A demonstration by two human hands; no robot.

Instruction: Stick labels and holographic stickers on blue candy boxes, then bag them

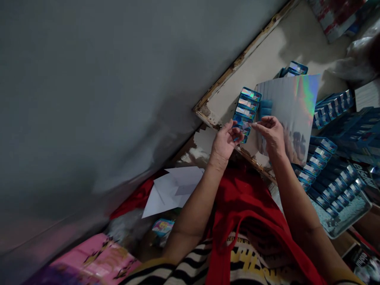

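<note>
A row of small blue boxes (247,104) with shiny rainbow-silver labels stands near the table's corner. At the near end of this row is my left hand (225,139), palm turned up, with loosely bent fingers apart; whether they touch the boxes I cannot tell. Just right of it, my right hand (272,133) is closed in a pinch over the row. A tiny pale piece, like a small sticker (249,124), shows at those fingertips. Behind the right hand lies a large silver holographic sheet (299,114), partly hidden by the wrist.
More blue boxes (322,158) stand in rows at the right, some in a tray (363,213). The table's worn wooden edge (237,63) runs along a grey wall (89,79). White papers (166,190) and a pink package (95,257) lie at the lower left.
</note>
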